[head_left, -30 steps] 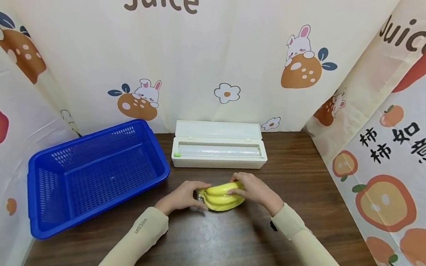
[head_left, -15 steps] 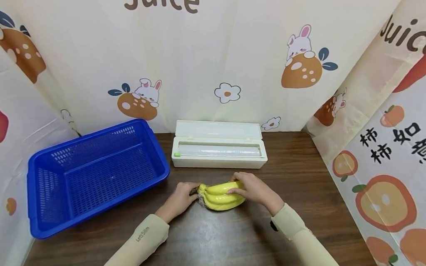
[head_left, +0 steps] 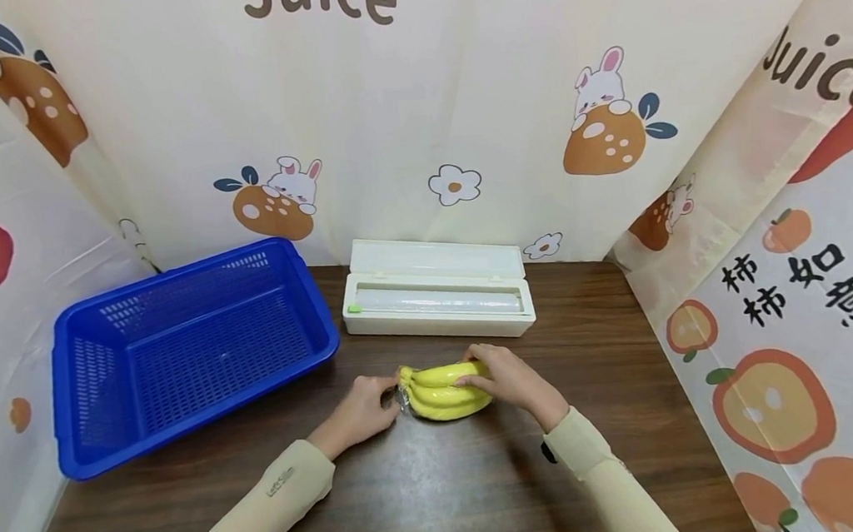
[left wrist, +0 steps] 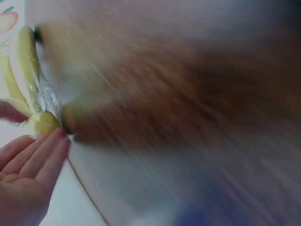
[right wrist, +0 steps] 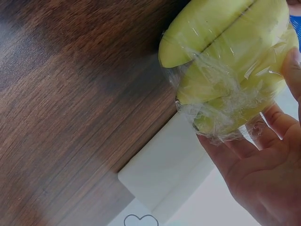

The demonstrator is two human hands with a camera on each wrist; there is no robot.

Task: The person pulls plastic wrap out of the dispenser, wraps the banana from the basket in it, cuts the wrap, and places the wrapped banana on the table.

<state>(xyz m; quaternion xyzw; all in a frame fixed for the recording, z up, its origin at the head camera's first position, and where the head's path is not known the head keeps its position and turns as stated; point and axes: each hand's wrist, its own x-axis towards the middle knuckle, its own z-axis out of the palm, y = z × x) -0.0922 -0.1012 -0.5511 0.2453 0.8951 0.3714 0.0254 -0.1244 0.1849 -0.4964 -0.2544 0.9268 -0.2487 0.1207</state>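
Note:
A bunch of yellow bananas wrapped in clear cling film lies on the brown table, stem end to the left. My right hand grips its right end, thumb on the near side and fingers on the far side. At the stem end is my left hand, its fingertips touching the stem. In the left wrist view those fingers are nearly straight, with the thumb apart on the stem's other side. Crumpled film shows beside the stem; part of that view is blurred.
A white cling film box with its lid raised stands behind the bananas, a roll inside. To the left is a blue plastic basket. Printed curtains enclose the table's back and sides.
My left hand has drawn back slightly left from over the stem end, turned, and come to its tip, leaving the stem more visible. My right hand and the bananas have stayed in place.

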